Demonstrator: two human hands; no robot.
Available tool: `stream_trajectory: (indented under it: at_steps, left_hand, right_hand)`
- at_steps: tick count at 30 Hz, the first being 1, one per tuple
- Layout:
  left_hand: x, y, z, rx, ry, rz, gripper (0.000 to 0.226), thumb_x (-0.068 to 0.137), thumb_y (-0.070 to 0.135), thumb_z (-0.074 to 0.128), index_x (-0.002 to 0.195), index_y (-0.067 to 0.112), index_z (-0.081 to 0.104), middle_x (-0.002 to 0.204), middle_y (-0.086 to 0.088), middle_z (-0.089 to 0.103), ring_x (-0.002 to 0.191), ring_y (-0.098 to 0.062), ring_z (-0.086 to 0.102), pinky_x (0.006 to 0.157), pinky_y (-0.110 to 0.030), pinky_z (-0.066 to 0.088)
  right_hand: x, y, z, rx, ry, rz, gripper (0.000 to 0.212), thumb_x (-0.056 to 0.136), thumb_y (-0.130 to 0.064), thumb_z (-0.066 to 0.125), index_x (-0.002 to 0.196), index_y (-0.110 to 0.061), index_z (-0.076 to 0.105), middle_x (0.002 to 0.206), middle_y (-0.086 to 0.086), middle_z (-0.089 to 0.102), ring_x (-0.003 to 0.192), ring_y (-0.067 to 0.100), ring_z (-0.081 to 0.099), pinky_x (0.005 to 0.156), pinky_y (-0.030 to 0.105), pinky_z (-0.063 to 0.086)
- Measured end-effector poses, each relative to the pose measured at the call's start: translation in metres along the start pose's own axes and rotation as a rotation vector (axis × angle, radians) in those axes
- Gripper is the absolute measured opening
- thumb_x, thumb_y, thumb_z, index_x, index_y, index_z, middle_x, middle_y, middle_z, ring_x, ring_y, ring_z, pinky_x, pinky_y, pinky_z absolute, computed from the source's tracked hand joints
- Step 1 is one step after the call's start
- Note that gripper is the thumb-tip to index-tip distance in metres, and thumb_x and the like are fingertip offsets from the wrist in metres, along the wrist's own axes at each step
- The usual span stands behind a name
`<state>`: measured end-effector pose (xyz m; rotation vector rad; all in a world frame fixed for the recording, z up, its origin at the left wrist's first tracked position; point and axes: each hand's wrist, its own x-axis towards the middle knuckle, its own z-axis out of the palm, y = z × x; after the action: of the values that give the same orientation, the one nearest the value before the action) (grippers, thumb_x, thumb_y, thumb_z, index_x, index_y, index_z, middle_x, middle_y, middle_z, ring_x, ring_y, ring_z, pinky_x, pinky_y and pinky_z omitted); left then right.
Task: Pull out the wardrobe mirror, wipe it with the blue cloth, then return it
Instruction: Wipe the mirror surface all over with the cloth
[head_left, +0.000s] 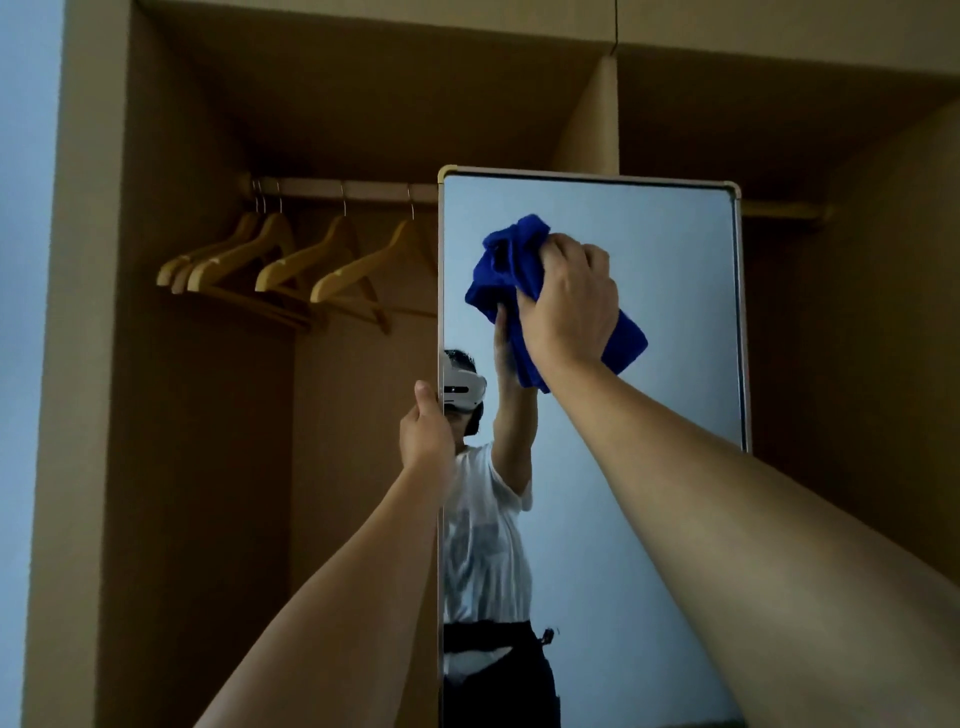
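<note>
The tall wardrobe mirror (670, 291) with a pale metal frame stands pulled out in front of the open wardrobe, facing me. My right hand (569, 301) presses a bunched blue cloth (506, 260) against the upper part of the glass. My left hand (426, 431) grips the mirror's left edge about halfway up, thumb on the front. The glass reflects a person in a white shirt and dark trousers with one arm raised.
The brown wardrobe (182, 364) is open behind the mirror. Several wooden hangers (291, 265) hang on a rail (343, 189) at the upper left. A vertical divider (602, 114) rises behind the mirror's top, with another compartment at right.
</note>
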<state>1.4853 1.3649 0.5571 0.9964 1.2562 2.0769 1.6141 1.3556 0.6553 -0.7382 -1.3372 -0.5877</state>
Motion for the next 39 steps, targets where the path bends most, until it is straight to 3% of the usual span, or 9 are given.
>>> stream_trajectory:
  at_steps: [2, 5, 8, 11, 16, 24, 29, 35, 39]
  left_hand:
    - [0.004, -0.002, 0.005, -0.045, 0.002, 0.0, 0.063, 0.096, 0.054, 0.028, 0.127, 0.006, 0.054, 0.132, -0.024, 0.052, 0.124, -0.04, 0.047, 0.104, -0.047, 0.038]
    - [0.005, -0.008, 0.006, -0.073, 0.054, 0.018, 0.055, 0.097, 0.051, 0.03, 0.114, 0.007, 0.059, 0.105, -0.016, 0.065, 0.097, -0.027, 0.062, 0.085, -0.037, 0.048]
    - [0.007, -0.013, 0.004, -0.121, 0.056, 0.009, 0.049, 0.097, 0.047, 0.033, 0.091, 0.008, 0.062, 0.082, -0.016, 0.067, 0.073, -0.026, 0.063, 0.071, -0.038, 0.049]
    - [0.003, -0.011, 0.004, -0.116, 0.063, 0.04, 0.049, 0.096, 0.047, 0.036, 0.067, 0.012, 0.054, 0.051, -0.001, 0.05, 0.049, -0.017, 0.047, 0.06, -0.033, 0.04]
    - [0.007, -0.013, 0.005, -0.02, 0.097, 0.042, 0.05, 0.095, 0.051, 0.037, 0.065, 0.016, 0.054, 0.054, 0.0, 0.051, 0.054, -0.016, 0.049, 0.059, -0.03, 0.042]
    - [0.012, -0.017, 0.007, -0.008, 0.111, 0.089, 0.051, 0.096, 0.049, 0.036, 0.063, 0.012, 0.049, 0.06, -0.004, 0.05, 0.06, -0.019, 0.049, 0.064, -0.032, 0.041]
    - [0.011, -0.017, 0.008, 0.017, 0.126, 0.117, 0.052, 0.097, 0.048, 0.034, 0.062, 0.011, 0.047, 0.06, -0.005, 0.05, 0.059, -0.017, 0.048, 0.058, -0.03, 0.039]
    - [0.011, -0.02, 0.008, 0.002, 0.11, 0.138, 0.053, 0.096, 0.049, 0.034, 0.061, 0.011, 0.045, 0.057, -0.003, 0.047, 0.059, -0.019, 0.046, 0.059, -0.032, 0.039]
    - [0.015, -0.022, 0.01, 0.024, 0.129, 0.147, 0.055, 0.096, 0.049, 0.034, 0.057, 0.012, 0.044, 0.055, -0.005, 0.047, 0.058, -0.022, 0.046, 0.061, -0.034, 0.039]
  right_hand:
    - [-0.01, -0.001, 0.007, 0.003, -0.038, -0.031, 0.039, 0.08, -0.017, 0.07, 0.117, -0.012, 0.06, 0.122, 0.004, 0.062, 0.113, 0.026, 0.051, 0.09, 0.04, 0.046]
    - [-0.031, -0.001, 0.015, -0.021, -0.063, -0.09, 0.047, 0.077, -0.011, 0.071, 0.123, -0.013, 0.059, 0.13, 0.003, 0.058, 0.119, 0.027, 0.049, 0.095, 0.041, 0.043]
    - [-0.057, 0.001, 0.022, -0.032, -0.047, -0.202, 0.046, 0.077, -0.009, 0.072, 0.122, -0.012, 0.062, 0.129, 0.004, 0.06, 0.118, 0.03, 0.053, 0.093, 0.044, 0.047]
    - [-0.074, 0.004, 0.027, -0.049, -0.047, -0.308, 0.049, 0.072, -0.007, 0.076, 0.119, -0.012, 0.065, 0.127, 0.003, 0.062, 0.117, 0.032, 0.056, 0.092, 0.044, 0.047]
    - [-0.046, -0.004, 0.03, -0.051, -0.089, -0.325, 0.049, 0.072, -0.003, 0.076, 0.119, -0.012, 0.065, 0.126, 0.003, 0.062, 0.117, 0.032, 0.055, 0.094, 0.044, 0.045]
    - [0.026, -0.019, 0.04, -0.204, -0.161, -0.352, 0.045, 0.088, -0.017, 0.06, 0.132, -0.024, 0.049, 0.142, -0.004, 0.046, 0.13, 0.028, 0.034, 0.103, 0.045, 0.02]
    - [0.006, -0.023, 0.045, -0.159, -0.128, -0.266, 0.051, 0.084, -0.012, 0.064, 0.133, -0.023, 0.051, 0.144, -0.003, 0.046, 0.131, 0.029, 0.034, 0.101, 0.05, 0.025]
    - [-0.052, -0.01, 0.048, -0.14, -0.014, -0.295, 0.062, 0.059, -0.014, 0.085, 0.118, -0.019, 0.066, 0.127, -0.003, 0.062, 0.116, 0.03, 0.056, 0.086, 0.05, 0.044]
    - [-0.025, -0.013, 0.049, -0.124, -0.029, -0.312, 0.058, 0.067, -0.01, 0.08, 0.122, -0.018, 0.063, 0.129, 0.0, 0.061, 0.119, 0.032, 0.052, 0.089, 0.052, 0.041]
